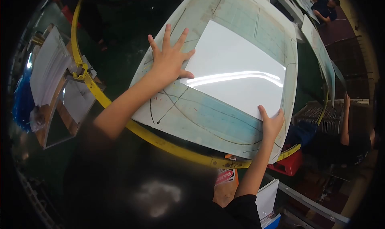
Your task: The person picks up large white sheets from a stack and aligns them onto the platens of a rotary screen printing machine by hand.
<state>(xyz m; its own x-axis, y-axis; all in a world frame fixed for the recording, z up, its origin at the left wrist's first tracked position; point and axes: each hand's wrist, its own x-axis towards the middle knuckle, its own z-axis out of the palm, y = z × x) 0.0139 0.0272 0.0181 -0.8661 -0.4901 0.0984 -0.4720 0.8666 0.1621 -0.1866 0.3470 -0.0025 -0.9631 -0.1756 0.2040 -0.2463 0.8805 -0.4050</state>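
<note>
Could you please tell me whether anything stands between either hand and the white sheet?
Nothing visible does: the left hand is at the left edge of the white sheet, and the right hand is at its lower right corner, with no other object showing between.

The right grip [272, 125] is partly hidden, the shirt [120, 193] blurred.

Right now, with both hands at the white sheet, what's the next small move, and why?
Probably a light nudge of the white sheet with the right hand, using the left hand as a stop: the sheet lies on the marked table, the left hand spreads at its left edge, and the right hand sits at its near right corner.
</note>
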